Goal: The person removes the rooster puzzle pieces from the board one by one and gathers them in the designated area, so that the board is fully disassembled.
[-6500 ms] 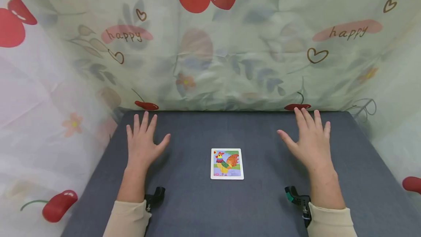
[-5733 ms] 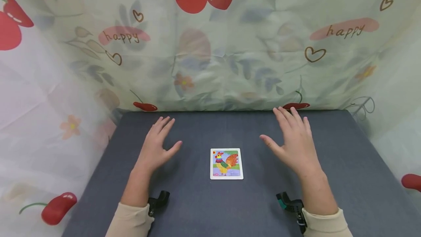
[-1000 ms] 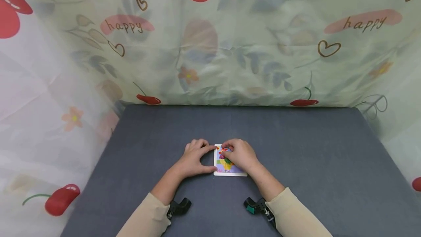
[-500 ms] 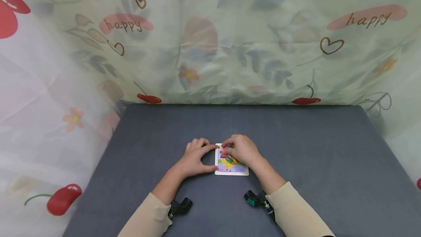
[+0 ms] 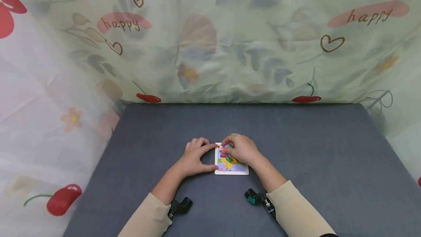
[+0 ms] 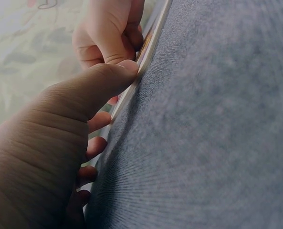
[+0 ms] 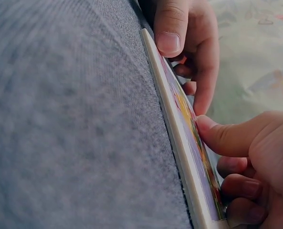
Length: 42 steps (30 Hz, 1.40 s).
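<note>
A small white-framed picture board (image 5: 231, 173) with a bright rooster picture lies flat on the dark table. My left hand (image 5: 194, 158) spans its left side, with thumb and index finger reaching the two left corners. In the left wrist view the left thumb (image 6: 98, 83) presses on the white rim. My right hand (image 5: 243, 153) is over the board's upper right, fingers curled, thumb and index tips on the picture near the rooster's head. The right thumb (image 7: 213, 133) touches the picture in the right wrist view. I cannot tell whether these fingertips pinch a piece of it.
The table (image 5: 312, 156) has a dark grey cloth cover. A curtain (image 5: 230, 61) printed with cherries and hearts hangs at its far edge and down both sides. Black wrist cameras (image 5: 180, 206) sit on both wrists, by the cream sleeves.
Several seconds ago both hands were spread apart above the table; they have come together at the board. Over the last second they hardly move, the right hand shifting slightly away at the board.
</note>
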Available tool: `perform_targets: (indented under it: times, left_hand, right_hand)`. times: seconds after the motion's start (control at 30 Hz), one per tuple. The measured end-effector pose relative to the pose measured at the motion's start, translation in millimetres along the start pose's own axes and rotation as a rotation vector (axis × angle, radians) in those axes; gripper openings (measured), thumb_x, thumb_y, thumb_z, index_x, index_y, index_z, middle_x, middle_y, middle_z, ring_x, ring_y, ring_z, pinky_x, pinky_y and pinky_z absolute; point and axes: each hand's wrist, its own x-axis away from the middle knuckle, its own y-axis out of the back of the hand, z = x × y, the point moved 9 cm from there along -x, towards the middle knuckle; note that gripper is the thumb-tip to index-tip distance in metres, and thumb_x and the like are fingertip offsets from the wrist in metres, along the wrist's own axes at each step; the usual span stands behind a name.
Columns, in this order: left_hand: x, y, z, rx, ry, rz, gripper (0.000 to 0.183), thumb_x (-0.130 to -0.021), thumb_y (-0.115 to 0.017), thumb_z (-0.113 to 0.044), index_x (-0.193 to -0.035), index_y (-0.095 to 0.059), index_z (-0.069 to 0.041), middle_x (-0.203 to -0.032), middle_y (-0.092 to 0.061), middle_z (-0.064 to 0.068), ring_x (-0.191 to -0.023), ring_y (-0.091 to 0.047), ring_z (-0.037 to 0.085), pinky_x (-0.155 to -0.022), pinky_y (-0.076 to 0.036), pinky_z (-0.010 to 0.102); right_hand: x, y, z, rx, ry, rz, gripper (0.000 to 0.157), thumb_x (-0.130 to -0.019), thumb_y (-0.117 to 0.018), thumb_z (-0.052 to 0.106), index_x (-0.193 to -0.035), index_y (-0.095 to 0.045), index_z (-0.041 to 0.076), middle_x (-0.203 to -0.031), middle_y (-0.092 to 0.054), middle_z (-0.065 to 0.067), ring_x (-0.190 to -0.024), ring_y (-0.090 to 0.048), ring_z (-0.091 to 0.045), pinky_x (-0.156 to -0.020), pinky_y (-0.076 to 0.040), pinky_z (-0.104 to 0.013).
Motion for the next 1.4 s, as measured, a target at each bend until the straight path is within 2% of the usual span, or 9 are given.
perform_targets:
  times: [0.2,0.3,0.47,0.63,0.87,1.0,1.13,1.23,1.4]
  left_hand:
    - [1.8,-0.2,-0.2,-0.002,0.007,-0.002,0.074,-0.085,-0.079,-0.057,-0.146,-0.059,-0.022,-0.122,-0.048,-0.002,-0.108,-0.039,0.02,-0.09,-0.029,0.042]
    - [1.5,0.2,-1.1,-0.002,0.008,-0.001,0.074,-0.085,-0.079,-0.056,-0.147,-0.059,-0.021,-0.122,-0.048,-0.002,-0.108,-0.039,0.02,-0.09,-0.029,0.042]
    - [1.3,0.8,-0.8,-0.003,0.007,-0.001,0.074,-0.085,-0.078,-0.057,-0.147,-0.058,-0.021,-0.123,-0.048,-0.002,-0.109,-0.039,0.02,-0.091,-0.029,0.042]
    - [1.8,0.4,0.7,-0.004,0.005,-0.003,0.074,-0.086,-0.077,-0.058,-0.147,-0.058,-0.022,-0.122,-0.047,-0.004,-0.109,-0.039,0.019,-0.092,-0.029,0.042]
    - [1.2,1.4,-0.1,0.005,0.006,0.01,0.074,-0.086,-0.077,-0.057,-0.148,-0.058,-0.022,-0.123,-0.048,-0.002,-0.112,-0.039,0.021,-0.094,-0.029,0.043]
    - [-0.9,4.2,-1.0,0.0,0.006,0.011,0.073,-0.086,-0.078,-0.057,-0.147,-0.059,-0.022,-0.121,-0.047,-0.003,-0.111,-0.038,0.02,-0.092,-0.029,0.042]
    - [-1.7,5.8,-2.2,0.012,-0.002,0.008,0.071,-0.085,-0.079,-0.056,-0.145,-0.061,-0.022,-0.119,-0.046,-0.004,-0.11,-0.038,0.02,-0.091,-0.029,0.042]
    - [-1.2,4.7,-2.3,0.018,-0.003,0.009,0.071,-0.085,-0.079,-0.056,-0.145,-0.061,-0.021,-0.118,-0.046,-0.004,-0.109,-0.038,0.02,-0.092,-0.029,0.042]
    - [-0.1,4.6,-2.1,0.02,-0.004,-0.002,0.071,-0.084,-0.08,-0.055,-0.144,-0.062,-0.021,-0.118,-0.046,-0.004,-0.109,-0.038,0.02,-0.092,-0.029,0.043]
  right_hand:
    - [1.7,-1.4,0.7,-0.008,0.013,0.01,0.011,-0.09,-0.081,0.029,-0.098,-0.076,0.025,-0.09,-0.06,0.009,-0.078,-0.053,-0.014,-0.072,-0.044,-0.037]
    - [1.9,0.6,2.2,-0.004,0.036,-0.006,0.012,-0.09,-0.082,0.028,-0.099,-0.077,0.023,-0.091,-0.06,0.009,-0.079,-0.054,-0.013,-0.074,-0.045,-0.036]
    - [2.8,5.0,10.7,0.091,0.123,-0.033,0.019,-0.088,-0.083,0.028,-0.104,-0.081,0.019,-0.085,-0.056,0.011,-0.074,-0.053,-0.008,-0.07,-0.046,-0.031]
    - [5.0,6.0,18.8,0.18,0.187,-0.037,0.019,-0.088,-0.083,0.031,-0.103,-0.083,0.02,-0.076,-0.045,0.009,-0.062,-0.042,-0.01,-0.058,-0.037,-0.028]
    - [8.1,7.8,20.6,0.126,0.146,-0.007,0.021,-0.092,-0.08,0.029,-0.11,-0.082,0.02,-0.076,-0.046,0.008,-0.061,-0.042,-0.014,-0.058,-0.036,-0.029]
    - [5.8,6.2,21.2,0.133,0.136,-0.004,0.019,-0.093,-0.078,0.027,-0.109,-0.081,0.018,-0.08,-0.051,0.008,-0.064,-0.046,-0.012,-0.061,-0.04,-0.03]
    - [2.2,1.2,18.7,0.151,0.098,0.009,0.014,-0.096,-0.076,0.026,-0.106,-0.076,0.017,-0.091,-0.058,0.007,-0.072,-0.053,-0.01,-0.069,-0.047,-0.034]
    - [1.7,-3.6,15.7,0.16,0.056,0.036,0.012,-0.098,-0.072,0.026,-0.108,-0.073,0.018,-0.097,-0.059,0.006,-0.074,-0.054,-0.01,-0.071,-0.047,-0.036]
    - [1.7,-6.8,13.5,0.168,0.031,0.047,0.012,-0.099,-0.07,0.026,-0.109,-0.07,0.019,-0.097,-0.058,0.005,-0.072,-0.052,-0.011,-0.069,-0.045,-0.036]
